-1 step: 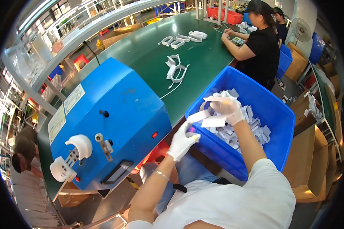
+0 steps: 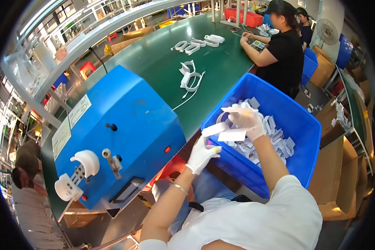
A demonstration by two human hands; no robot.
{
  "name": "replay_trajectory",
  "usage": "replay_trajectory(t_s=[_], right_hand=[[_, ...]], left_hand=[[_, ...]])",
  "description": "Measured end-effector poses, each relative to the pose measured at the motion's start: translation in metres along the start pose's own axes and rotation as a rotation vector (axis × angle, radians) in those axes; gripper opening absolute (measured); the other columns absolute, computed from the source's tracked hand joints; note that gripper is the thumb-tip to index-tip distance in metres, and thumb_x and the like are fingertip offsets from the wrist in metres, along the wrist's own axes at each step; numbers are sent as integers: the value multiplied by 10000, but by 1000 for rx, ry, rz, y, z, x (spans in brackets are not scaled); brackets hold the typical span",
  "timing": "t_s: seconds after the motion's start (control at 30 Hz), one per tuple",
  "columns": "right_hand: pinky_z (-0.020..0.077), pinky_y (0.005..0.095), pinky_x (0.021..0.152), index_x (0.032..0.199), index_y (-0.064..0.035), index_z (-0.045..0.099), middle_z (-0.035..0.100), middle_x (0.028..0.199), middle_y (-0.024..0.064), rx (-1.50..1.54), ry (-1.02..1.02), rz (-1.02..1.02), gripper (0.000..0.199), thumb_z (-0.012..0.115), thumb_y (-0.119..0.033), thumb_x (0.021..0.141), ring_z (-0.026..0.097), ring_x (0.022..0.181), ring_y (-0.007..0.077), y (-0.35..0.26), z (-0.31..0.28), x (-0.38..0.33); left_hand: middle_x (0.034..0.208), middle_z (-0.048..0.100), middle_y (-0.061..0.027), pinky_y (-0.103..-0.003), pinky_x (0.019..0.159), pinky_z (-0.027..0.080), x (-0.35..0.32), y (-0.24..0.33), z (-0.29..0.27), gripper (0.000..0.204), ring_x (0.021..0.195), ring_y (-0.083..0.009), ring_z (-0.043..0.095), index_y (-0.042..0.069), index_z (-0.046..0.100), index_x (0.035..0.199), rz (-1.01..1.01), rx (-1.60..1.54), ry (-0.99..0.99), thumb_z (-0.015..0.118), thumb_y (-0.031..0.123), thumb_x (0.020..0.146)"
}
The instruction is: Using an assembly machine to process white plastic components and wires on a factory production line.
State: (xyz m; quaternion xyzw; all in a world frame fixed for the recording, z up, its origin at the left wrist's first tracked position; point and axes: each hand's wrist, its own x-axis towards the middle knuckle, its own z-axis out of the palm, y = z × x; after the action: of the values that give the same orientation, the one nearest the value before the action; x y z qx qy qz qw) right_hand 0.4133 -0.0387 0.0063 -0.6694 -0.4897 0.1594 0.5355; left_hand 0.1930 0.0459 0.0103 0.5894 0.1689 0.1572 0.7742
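Pinching white strips (image 2: 231, 134) over the bin (image 2: 304, 125) at frame centre (keeping strays inside), both gloved hands, right (image 2: 248, 121) and left (image 2: 202, 154), stayed closed on them.

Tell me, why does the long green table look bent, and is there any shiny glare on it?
In the head view, the fisheye lens bends straight edges near the rim, so the green table curves; overhead lights leave a pale sheen along its far end; the right hand holding white strips over the blue bin looks slightly smeared; the blue machine is sharp; the corners are black.
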Motion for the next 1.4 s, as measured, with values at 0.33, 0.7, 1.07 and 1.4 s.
replay_trajectory(t_s=[0.33,0.7,1.07,1.4], right_hand=[[516,286,788,1017,-30,627,650,1040,93,363,479,274,203,609,-126,840,628,949,182,-19,-1,-54],[484,291,851,930,-33,513,598,1009,93,588,494,79,174,652,-27,826,572,959,154,-35,-14,-55],[474,344,641,797,-59,524,562,826,104,-407,501,-108,145,656,-62,736,578,726,271,-36,-11,-62],[499,287,550,784,-40,523,554,689,26,300,503,455,147,627,-134,827,629,689,156,-14,-56,-64]], left_hand=[[927,612,-108,-270,633,516,42,-23,84,382,769,-162,618,-52,526,1110,-70,72,-159,674,81,785],[877,658,-134,-350,737,493,72,-49,76,324,792,-278,635,-37,596,1026,28,642,-28,614,170,777],[780,657,-86,-316,606,469,65,-66,96,168,680,-182,611,-76,621,956,18,78,113,548,25,843],[1132,564,-165,-339,891,450,50,-51,115,554,990,-238,565,-48,476,1254,45,448,5,714,97,775]])
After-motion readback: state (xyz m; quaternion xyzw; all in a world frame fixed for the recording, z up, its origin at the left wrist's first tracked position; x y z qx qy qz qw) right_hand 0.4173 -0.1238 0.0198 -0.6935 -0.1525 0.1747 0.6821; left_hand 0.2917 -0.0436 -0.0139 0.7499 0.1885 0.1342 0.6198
